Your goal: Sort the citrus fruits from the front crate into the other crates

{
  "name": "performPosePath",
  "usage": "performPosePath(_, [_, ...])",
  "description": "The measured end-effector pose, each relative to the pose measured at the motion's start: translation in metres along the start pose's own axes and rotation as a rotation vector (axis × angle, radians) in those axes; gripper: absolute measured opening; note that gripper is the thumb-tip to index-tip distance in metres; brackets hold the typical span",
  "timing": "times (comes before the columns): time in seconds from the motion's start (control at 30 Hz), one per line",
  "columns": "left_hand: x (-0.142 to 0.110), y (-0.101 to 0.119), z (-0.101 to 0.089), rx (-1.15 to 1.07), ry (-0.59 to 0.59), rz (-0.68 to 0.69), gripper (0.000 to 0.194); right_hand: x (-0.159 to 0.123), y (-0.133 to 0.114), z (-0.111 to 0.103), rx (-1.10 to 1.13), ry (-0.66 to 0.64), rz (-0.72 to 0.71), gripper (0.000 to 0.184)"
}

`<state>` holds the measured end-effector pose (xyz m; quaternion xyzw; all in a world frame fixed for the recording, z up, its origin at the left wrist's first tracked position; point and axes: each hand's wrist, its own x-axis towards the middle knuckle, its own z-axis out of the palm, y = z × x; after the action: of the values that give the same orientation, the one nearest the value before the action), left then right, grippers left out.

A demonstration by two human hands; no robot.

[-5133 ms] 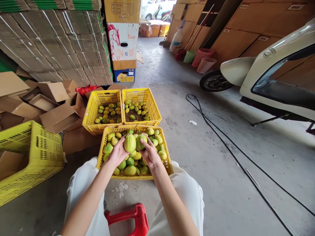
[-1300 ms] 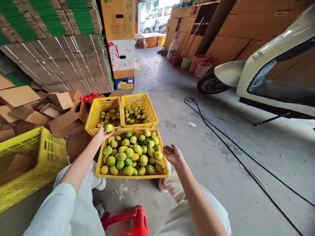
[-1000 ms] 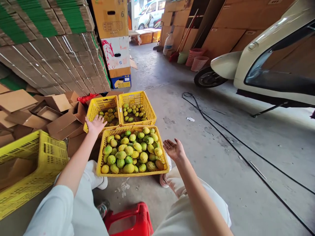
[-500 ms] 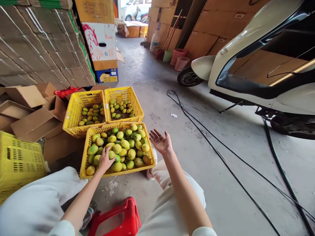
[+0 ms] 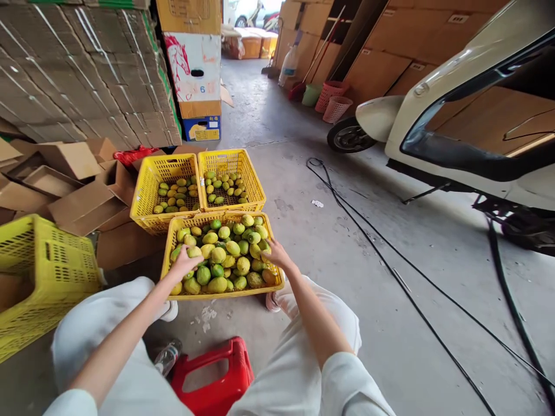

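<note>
A yellow plastic crate [image 5: 167,271] full of green and yellow lemons [image 5: 218,255] stands on the floor in front of my knees. At its left side, my left hand [image 5: 184,263] is closed around a yellowish lemon [image 5: 195,252], thumb and fingers on either side of it. Over the crate's right rim reaches my right hand [image 5: 280,254], its fingers curled on a lemon [image 5: 264,245] at that end; the fingertips are partly hidden among the fruit.
Behind stand two more yellow crates [image 5: 141,199] with fewer fruits. Another yellow crate [image 5: 65,254] is at left, before loose cardboard boxes [image 5: 82,208]. A red stool [image 5: 217,381] and plastic bottle [image 5: 168,357] lie between my legs. Black cables [image 5: 390,266] and a scooter [image 5: 411,115] are right.
My right hand, held palm up beside the crate earlier, has turned over and moved in onto the lemons. My left hand now has a lemon lifted slightly. The view has shifted left.
</note>
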<state>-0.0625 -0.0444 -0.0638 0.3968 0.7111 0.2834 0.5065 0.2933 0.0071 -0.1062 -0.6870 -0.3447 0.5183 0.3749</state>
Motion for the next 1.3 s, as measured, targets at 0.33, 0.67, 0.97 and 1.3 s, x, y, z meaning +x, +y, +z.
performPosePath(0.33, [-0.083, 0.074, -0.059, -0.911, -0.18, -0.315, 0.012, -0.022, 0.021, 0.02, -0.71, -0.162, -0.117, 0.041])
performPosePath(0.67, [-0.061, 0.084, -0.02, -1.05, -0.08, -0.335, 0.013, -0.021, -0.029, 0.061, -0.429, -0.258, -0.135, 0.047])
performPosePath(0.97, [-0.042, 0.103, 0.002, -1.142, -0.172, -0.312, 0.032, -0.067, -0.071, 0.095, 0.75, -0.599, 0.049, 0.063])
performPosePath(1.3, [-0.037, 0.085, 0.016, -1.195, -0.379, -0.043, 0.055, -0.068, -0.091, 0.099, 1.038, -0.717, 0.417, 0.026])
